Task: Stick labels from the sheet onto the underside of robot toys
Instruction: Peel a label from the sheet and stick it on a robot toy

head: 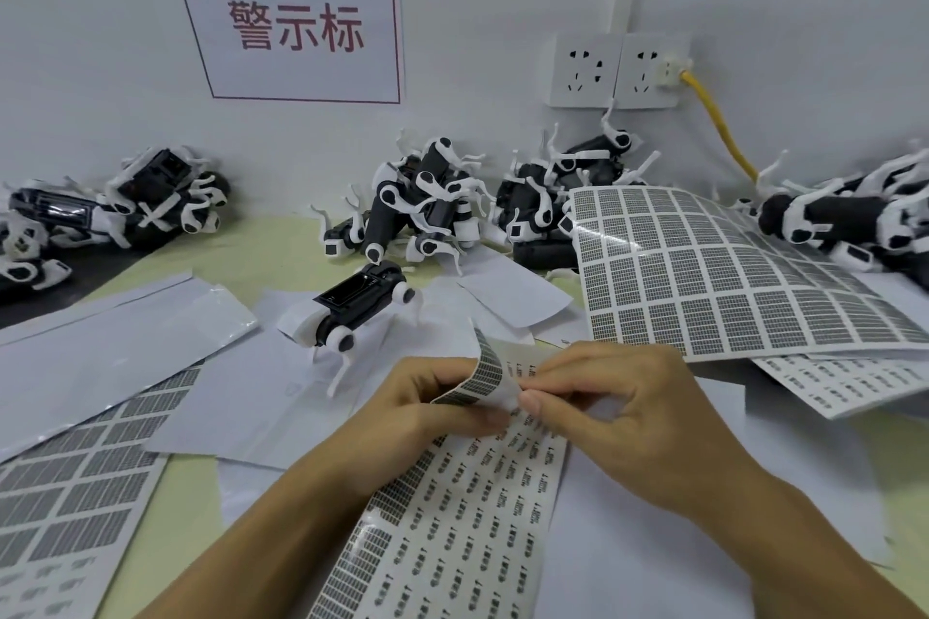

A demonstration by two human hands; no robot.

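Note:
A long label sheet (467, 508) with small printed labels lies in front of me, its far end curled up. My left hand (427, 405) pinches that curled end, and my right hand (603, 397) pinches at the sheet's edge right beside it, thumb and fingertip together. One black-and-white robot toy (354, 309) lies on its back just beyond my hands, underside up. Whether a label is peeled free I cannot tell.
Piles of robot toys lie along the wall: left (105, 211), middle (427, 201), right (849, 216). A large curved label sheet (714, 271) lies at right, another sheet (65, 483) at left. Loose white backing papers (115, 342) cover the table. A yellow cable (719, 121) runs from the wall socket.

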